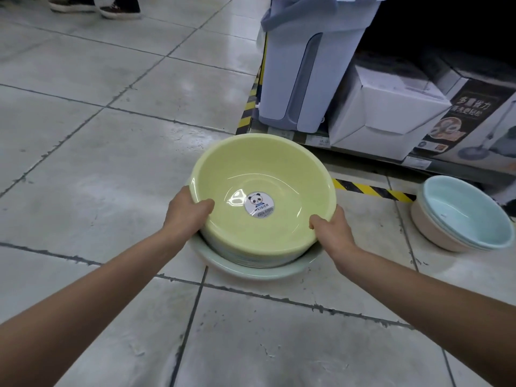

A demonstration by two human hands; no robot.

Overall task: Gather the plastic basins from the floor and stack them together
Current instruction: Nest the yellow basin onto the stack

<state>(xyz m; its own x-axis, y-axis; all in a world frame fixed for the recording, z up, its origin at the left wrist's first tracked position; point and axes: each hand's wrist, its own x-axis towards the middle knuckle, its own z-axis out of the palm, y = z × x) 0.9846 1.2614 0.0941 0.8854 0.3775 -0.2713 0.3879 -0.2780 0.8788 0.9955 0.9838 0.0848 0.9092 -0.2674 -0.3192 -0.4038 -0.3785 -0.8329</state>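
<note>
**Both hands grip the yellow-green basin over a pale green one**

At the centre of the view, the yellow-green basin [262, 191] sits inside a wider pale green basin [251, 270] on the tiled floor [97, 135]. The left hand [185, 212] clamps the yellow-green rim at 9 o'clock, thumb hooked inside. The right hand [331, 231] closes on the rim at 4 o'clock, thumb likewise over the edge. A round panda sticker [258, 204] lies on the basin's bottom. At 3 o'clock, well apart, a light blue basin [472, 216] nests in a pinkish basin [430, 230]. At 1 o'clock stand a mop bucket [312, 68] and white boxes [388, 107] behind striped tape [371, 189].
</note>
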